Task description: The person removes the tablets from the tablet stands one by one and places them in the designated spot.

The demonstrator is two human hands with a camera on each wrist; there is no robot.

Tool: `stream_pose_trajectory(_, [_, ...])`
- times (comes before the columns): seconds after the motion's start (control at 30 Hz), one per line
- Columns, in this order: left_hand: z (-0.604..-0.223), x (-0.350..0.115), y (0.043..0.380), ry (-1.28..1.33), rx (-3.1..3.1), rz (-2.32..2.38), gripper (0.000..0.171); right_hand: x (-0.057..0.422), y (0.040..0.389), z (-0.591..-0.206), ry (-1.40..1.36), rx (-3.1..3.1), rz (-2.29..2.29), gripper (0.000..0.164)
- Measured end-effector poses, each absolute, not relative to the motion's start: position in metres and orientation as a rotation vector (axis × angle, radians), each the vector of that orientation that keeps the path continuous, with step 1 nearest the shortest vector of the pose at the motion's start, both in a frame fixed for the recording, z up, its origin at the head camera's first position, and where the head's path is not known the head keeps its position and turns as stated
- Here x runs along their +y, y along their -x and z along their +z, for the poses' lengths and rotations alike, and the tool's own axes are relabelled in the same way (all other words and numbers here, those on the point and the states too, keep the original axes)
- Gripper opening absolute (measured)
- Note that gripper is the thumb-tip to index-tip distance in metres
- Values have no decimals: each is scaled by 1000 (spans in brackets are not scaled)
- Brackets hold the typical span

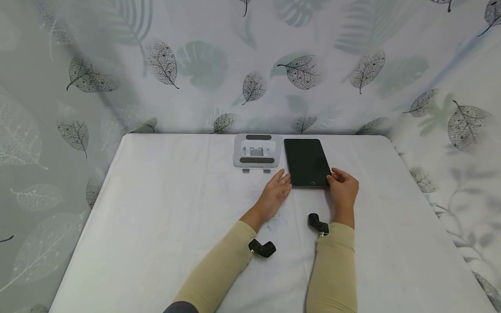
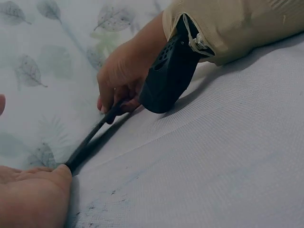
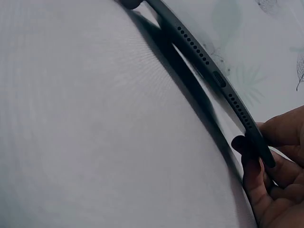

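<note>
A black tablet (image 1: 307, 163) with a round button lies on the white cloth, its near edge tipped up slightly. My right hand (image 1: 343, 188) pinches the near right corner, thumb above and fingers beneath in the right wrist view. There, speaker holes and a port show along the tablet's edge (image 3: 219, 78), with a shadow gap under it. On the other side, my left hand (image 1: 275, 195) touches the near left corner with fingers extended. In the left wrist view the tablet (image 2: 92, 135) spans thinly between both hands. A folded grey stand (image 1: 238, 152) with dark pads sits left of the tablet.
White cloth covers the table (image 1: 176, 208), whose far edge meets a leaf-patterned curtain (image 1: 219, 87). More patterned fabric hangs at both sides. A black wrist camera (image 1: 263, 248) is strapped on the left forearm, and another camera (image 1: 318, 223) on the right.
</note>
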State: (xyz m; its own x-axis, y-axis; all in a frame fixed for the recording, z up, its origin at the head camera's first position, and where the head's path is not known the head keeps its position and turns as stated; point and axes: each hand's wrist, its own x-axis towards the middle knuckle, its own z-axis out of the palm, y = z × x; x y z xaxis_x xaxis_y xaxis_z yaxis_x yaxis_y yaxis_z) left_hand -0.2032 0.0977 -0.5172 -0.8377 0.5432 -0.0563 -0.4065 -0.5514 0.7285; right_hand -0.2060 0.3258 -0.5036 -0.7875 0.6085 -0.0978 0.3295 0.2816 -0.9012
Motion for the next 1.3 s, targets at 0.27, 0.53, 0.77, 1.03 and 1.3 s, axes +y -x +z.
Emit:
stream_pose_trajectory(0.27, [-517,97,203,-283,1027,2328,79,322,203,-504,858,-2388,1352,41])
stream_pose_trajectory(0.53, [-521,98,202,-366,1101,2247,85,322,205,-507,856,-2422,1308,42])
stream_pose_trajectory(0.77, [-520,95,203,-385,1100,2238,81,321,208,-510,822,-2450,1278,42])
stream_pose_trajectory(1.03, [-519,95,203,-326,1086,2255,80,319,208,-508,802,-2417,1306,42])
stream_pose_trajectory(1.3, [-516,93,204,-313,1095,2277,78,321,210,-511,824,-2333,1343,40])
